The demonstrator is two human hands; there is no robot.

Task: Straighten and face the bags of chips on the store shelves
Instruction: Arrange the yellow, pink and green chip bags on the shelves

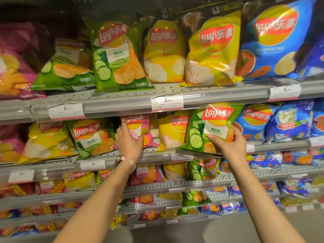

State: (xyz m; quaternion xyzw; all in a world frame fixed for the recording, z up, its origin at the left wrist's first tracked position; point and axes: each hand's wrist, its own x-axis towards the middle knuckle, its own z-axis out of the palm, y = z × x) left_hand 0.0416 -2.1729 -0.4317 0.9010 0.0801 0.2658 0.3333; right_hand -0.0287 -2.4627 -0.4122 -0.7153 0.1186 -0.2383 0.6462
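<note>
Second shelf from the top: we are gripping the glossy green cucumber-flavour chip bag [208, 128] with our right hand [228, 146], fingers closed on its lower right corner, beside a yellow chip bag [171, 131]. Our left hand [128, 141], index finger extended, is pressing the pink chip bag [138, 127] above the grey metal shelf rail [143, 156].

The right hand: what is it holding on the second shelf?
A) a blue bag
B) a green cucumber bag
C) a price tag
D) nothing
B: the right hand grips the lower part of the green cucumber bag, thumb across its front, while the left hand is on a pink bag further left.
</note>
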